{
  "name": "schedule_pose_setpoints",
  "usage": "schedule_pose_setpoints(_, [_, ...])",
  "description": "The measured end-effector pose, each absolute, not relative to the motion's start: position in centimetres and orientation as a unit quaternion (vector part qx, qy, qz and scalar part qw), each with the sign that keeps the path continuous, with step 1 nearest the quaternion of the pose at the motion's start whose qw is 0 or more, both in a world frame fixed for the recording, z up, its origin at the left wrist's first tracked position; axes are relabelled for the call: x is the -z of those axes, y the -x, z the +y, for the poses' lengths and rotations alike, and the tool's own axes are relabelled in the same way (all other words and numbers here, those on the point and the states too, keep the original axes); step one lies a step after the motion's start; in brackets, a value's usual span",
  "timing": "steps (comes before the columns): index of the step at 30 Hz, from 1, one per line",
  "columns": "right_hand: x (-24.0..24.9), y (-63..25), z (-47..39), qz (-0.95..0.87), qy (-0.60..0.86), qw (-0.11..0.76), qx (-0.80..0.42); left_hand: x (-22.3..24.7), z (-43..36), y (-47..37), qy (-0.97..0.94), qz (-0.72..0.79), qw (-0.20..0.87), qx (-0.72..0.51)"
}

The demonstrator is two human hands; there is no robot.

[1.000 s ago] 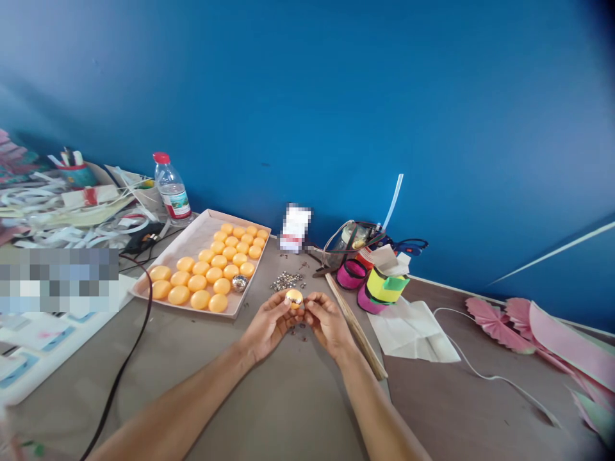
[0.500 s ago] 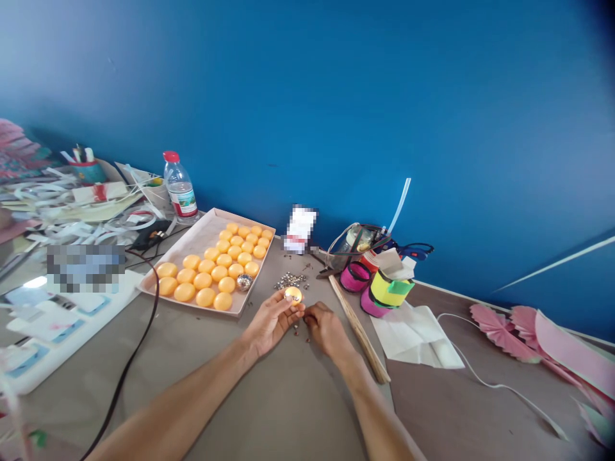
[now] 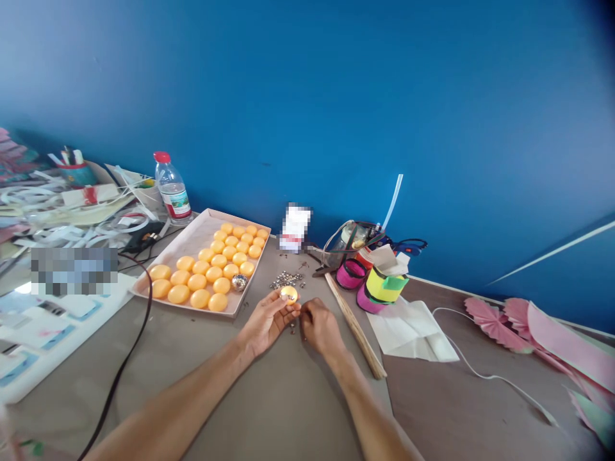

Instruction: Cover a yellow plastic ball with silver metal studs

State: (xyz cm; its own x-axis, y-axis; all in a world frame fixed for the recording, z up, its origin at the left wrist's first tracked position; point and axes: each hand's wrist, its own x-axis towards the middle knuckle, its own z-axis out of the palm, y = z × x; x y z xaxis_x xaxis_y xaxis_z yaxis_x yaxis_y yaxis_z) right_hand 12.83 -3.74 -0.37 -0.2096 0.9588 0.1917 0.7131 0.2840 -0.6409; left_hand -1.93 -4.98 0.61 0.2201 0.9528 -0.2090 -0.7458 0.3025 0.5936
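Near the middle of the table, my left hand (image 3: 265, 322) holds a yellow ball (image 3: 289, 294) with some silver on its face. Close by on the right, my right hand (image 3: 319, 325) has its fingers curled together; anything between them is too small to make out. Small metal studs (image 3: 286, 279) lie in a pile just beyond the hands, with a few loose ones between them. A shallow pink tray (image 3: 202, 310) on the left carries several yellow balls (image 3: 196, 282) and one silver-covered ball (image 3: 239, 282).
A wooden stick (image 3: 358, 330), pink and yellow cups (image 3: 382, 288) and white paper (image 3: 414, 330) lie right of my hands. Behind the tray stands a bottle (image 3: 173, 192). A dark cable (image 3: 129, 358) crosses the left side. Pink paper fans (image 3: 494, 323) lie far right.
The view has shifted slightly, so the table's things appear a little further left. My right hand has turned slightly and its fingers sit close beside my left fingertips. My left hand still holds the ball.
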Motion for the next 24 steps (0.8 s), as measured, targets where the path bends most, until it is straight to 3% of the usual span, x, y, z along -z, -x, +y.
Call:
schedule_pose_setpoints(4, [0.3, -13.0, -3.4, -0.632, 0.561, 0.420, -0.332, -0.6, -5.0, 2.0, -0.183, 0.288, 0.756, -0.558])
schedule_pose_setpoints(10, [0.2, -13.1, -2.9, -0.497, 0.488, 0.508, -0.506, -0.4, -4.9, 2.0, -0.181, 0.276, 0.764, -0.554])
schedule_pose_setpoints(17, [-0.8, -12.7, -3.1, -0.383, 0.400, 0.531, -0.641, -0.4, -4.8, 2.0, -0.168, 0.272, 0.773, -0.548])
schedule_pose_setpoints(24, [-1.2, -12.5, -3.3, -0.352, 0.386, 0.520, -0.676, -0.7, -5.0, 2.1, -0.169, 0.265, 0.780, -0.541])
